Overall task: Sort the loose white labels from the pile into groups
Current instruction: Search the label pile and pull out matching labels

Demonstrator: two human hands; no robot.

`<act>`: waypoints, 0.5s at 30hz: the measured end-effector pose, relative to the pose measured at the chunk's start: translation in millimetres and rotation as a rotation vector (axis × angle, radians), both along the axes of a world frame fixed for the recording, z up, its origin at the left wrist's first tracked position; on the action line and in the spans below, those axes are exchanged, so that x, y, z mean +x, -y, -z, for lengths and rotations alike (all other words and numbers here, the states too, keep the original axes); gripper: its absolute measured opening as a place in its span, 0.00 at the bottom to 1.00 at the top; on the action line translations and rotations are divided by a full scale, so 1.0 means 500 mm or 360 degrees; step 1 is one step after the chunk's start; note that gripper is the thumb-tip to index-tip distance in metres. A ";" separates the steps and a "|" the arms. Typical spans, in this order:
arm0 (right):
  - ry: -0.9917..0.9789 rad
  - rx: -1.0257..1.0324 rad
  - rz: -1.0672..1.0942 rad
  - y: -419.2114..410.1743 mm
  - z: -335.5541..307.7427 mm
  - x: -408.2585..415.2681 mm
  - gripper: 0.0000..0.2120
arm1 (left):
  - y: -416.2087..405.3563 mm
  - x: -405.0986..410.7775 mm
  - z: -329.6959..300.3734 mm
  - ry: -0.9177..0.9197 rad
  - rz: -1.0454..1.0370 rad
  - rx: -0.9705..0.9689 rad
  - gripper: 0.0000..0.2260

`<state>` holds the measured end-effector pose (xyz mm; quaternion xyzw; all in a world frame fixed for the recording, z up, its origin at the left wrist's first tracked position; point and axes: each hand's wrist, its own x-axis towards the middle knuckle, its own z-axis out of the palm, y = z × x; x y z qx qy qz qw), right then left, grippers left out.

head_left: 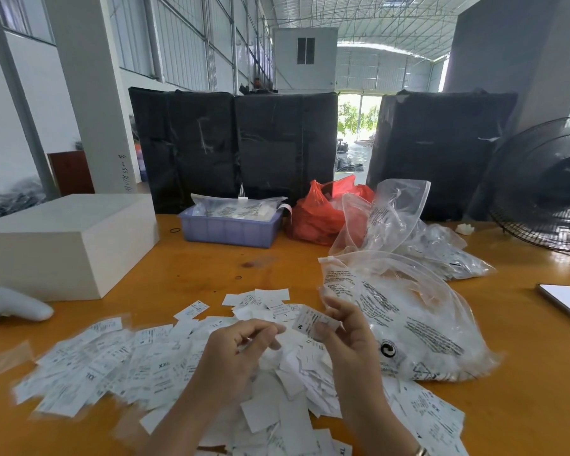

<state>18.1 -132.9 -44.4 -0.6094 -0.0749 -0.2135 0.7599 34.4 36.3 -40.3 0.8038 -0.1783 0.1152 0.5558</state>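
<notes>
Loose white labels blanket the near bench. Her right hand pinches one label marked M; the left hand curls, perhaps pinching another. Sorting looks barely begun: no distinct groups, most of the pile left.

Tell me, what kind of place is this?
Probably a factory or warehouse packing area: a high metal roof, big black-wrapped bales behind the table, and a pile of white size labels beside clear plastic bags.
</notes>
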 end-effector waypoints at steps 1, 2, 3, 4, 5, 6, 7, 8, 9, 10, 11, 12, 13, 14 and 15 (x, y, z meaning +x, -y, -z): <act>-0.0007 -0.0023 -0.0008 -0.001 0.001 0.000 0.14 | 0.000 0.000 0.000 0.0001 0.0000 0.0003 0.11; -0.0018 -0.0053 -0.0017 -0.002 0.004 0.001 0.14 | 0.001 0.000 -0.001 0.0001 0.0000 0.0006 0.11; -0.0032 -0.0085 -0.0028 -0.003 0.006 0.001 0.15 | 0.002 0.000 -0.001 0.0002 -0.0003 0.0010 0.10; -0.0044 -0.0115 -0.0045 -0.005 0.009 0.002 0.16 | 0.002 0.000 -0.001 0.0002 -0.0008 0.0014 0.10; -0.0049 -0.0144 -0.0067 -0.006 0.011 0.003 0.17 | 0.003 0.000 -0.001 0.0005 -0.0012 0.0016 0.09; -0.0047 -0.0175 -0.0087 -0.007 0.014 0.004 0.18 | 0.003 -0.001 -0.001 0.0008 -0.0012 0.0019 0.09; -0.0045 -0.0208 -0.0099 -0.008 0.016 0.004 0.20 | 0.003 -0.001 -0.002 0.0011 -0.0010 0.0022 0.08; -0.0041 -0.0242 -0.0107 -0.009 0.016 0.004 0.21 | 0.003 -0.002 -0.002 0.0011 -0.0008 0.0021 0.08; -0.0038 -0.0271 -0.0110 -0.010 0.017 0.004 0.22 | 0.002 -0.002 -0.002 0.0011 -0.0007 0.0018 0.07; -0.0035 -0.0287 -0.0106 -0.011 0.016 0.002 0.22 | 0.002 -0.002 -0.003 0.0012 -0.0005 0.0013 0.08; -0.0032 -0.0278 -0.0085 -0.012 0.014 0.001 0.21 | 0.002 -0.002 -0.003 0.0016 -0.0002 0.0011 0.08; -0.0029 -0.0236 -0.0044 -0.010 0.012 0.000 0.20 | 0.002 -0.003 -0.004 0.0017 0.0001 0.0007 0.08; -0.0030 -0.0165 0.0012 -0.007 0.009 0.001 0.18 | 0.002 -0.003 -0.005 0.0016 0.0005 -0.0001 0.08; -0.0037 -0.0090 0.0058 -0.002 0.008 0.003 0.16 | 0.003 -0.004 -0.006 0.0013 0.0009 -0.0015 0.09; -0.0048 -0.0037 0.0078 0.003 0.007 0.004 0.15 | 0.003 -0.004 -0.006 0.0013 0.0010 -0.0026 0.09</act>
